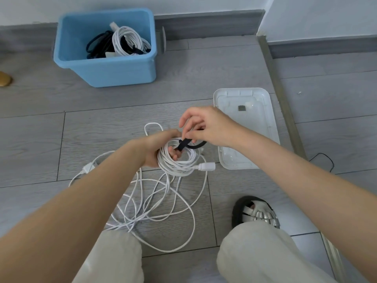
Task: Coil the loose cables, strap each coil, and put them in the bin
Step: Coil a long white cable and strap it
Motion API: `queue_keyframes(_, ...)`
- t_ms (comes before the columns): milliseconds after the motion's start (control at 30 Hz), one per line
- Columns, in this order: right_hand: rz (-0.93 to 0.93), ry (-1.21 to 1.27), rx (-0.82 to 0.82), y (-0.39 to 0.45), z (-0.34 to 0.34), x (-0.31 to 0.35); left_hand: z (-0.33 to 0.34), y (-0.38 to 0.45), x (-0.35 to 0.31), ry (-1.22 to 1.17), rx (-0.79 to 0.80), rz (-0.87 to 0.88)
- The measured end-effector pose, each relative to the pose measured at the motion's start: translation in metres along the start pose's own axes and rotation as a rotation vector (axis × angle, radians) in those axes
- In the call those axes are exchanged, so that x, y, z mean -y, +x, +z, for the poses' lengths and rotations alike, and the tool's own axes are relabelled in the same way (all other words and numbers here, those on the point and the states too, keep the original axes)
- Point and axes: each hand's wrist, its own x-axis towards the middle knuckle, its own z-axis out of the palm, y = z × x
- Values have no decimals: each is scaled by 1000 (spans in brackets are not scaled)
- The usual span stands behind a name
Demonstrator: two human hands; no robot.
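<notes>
Right hand (206, 127): thumb and forefinger pinch a flat black strap (188, 145), which crosses the top of a white coil (179, 160) and trails off under the palm. Left hand (161, 149): fingers curl through the coil's centre and grip its round, smooth loops, held above the floor, a white plug (207, 166) jutting right. Step in hand, as judged: strapping coil 1 of the remaining cable. The next move calls for drawing the strap snug round the bundle and pressing its end closed without loosening the turns. Loose cable (155, 209) sprawls in thin tangled loops on grey wood-grain floor (36, 139). The blue plastic bin (106, 72), beyond, holds white and black coils. A white tray (271, 123) lies right.
</notes>
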Motion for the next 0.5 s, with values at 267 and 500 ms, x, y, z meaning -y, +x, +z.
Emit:
queue_keyframes(267, -84, -416, 163, 7, 11, 2, -1, -4, 8, 75, 202, -41)
queue_keyframes(500, -93, -493, 150, 5, 10, -7, -6, -6, 12, 152, 271, -68)
